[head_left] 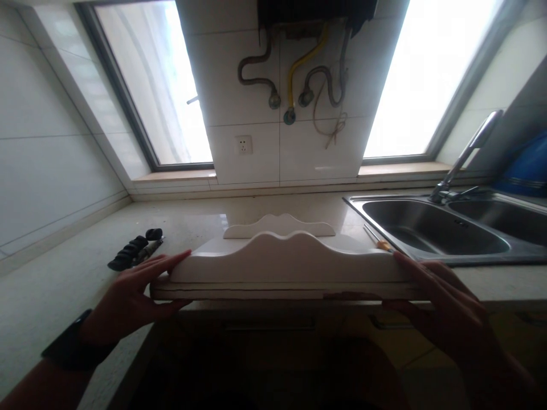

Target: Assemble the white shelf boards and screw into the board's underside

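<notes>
A white wooden panel with a wavy top edge (282,262) spans the view at the counter's front edge. My left hand (123,299) grips its left end, thumb below and fingers on top; a dark band circles that wrist. At the opposite end, my right hand (448,307) is closed round the panel in a similar way. Behind it, on the counter, stands a smaller white piece with a wavy edge (280,226); whether the two are joined, I cannot tell. A screwdriver with an orange handle (383,245) lies just beyond my right fingers, partly hidden.
A steel double sink (427,228) with a tap (465,151) is set into the counter (183,219) at right. Black ridged objects (132,250) lie at left. Hoses and a yellow pipe (293,74) hang on the tiled wall. Drawer handles (391,324) show below.
</notes>
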{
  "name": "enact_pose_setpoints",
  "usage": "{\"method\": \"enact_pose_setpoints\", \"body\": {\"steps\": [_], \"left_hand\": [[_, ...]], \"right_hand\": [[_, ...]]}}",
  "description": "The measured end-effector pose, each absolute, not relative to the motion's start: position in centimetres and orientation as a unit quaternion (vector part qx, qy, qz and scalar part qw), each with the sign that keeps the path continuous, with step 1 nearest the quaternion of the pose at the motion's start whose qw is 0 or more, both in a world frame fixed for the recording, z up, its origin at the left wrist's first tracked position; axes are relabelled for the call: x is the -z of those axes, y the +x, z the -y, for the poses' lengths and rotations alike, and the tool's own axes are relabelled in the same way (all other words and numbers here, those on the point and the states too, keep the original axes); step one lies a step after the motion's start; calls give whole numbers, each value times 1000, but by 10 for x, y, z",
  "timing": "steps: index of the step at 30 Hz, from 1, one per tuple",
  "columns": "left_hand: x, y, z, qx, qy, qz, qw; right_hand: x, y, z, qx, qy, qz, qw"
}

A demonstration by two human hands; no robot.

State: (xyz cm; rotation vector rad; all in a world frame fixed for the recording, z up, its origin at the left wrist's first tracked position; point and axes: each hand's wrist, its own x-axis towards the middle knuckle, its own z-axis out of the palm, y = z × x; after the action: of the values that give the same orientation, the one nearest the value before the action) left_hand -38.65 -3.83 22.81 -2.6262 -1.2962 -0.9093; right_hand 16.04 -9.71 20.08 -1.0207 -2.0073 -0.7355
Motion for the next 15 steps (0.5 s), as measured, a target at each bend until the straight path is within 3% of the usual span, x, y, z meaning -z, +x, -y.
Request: {"method": "enact_pose_setpoints", "body": {"steps": [15], "left_hand": [[-227,-396,41,279,-842,460,-19]], "right_hand": [[-206,155,97,277,-422,764,401]]}}
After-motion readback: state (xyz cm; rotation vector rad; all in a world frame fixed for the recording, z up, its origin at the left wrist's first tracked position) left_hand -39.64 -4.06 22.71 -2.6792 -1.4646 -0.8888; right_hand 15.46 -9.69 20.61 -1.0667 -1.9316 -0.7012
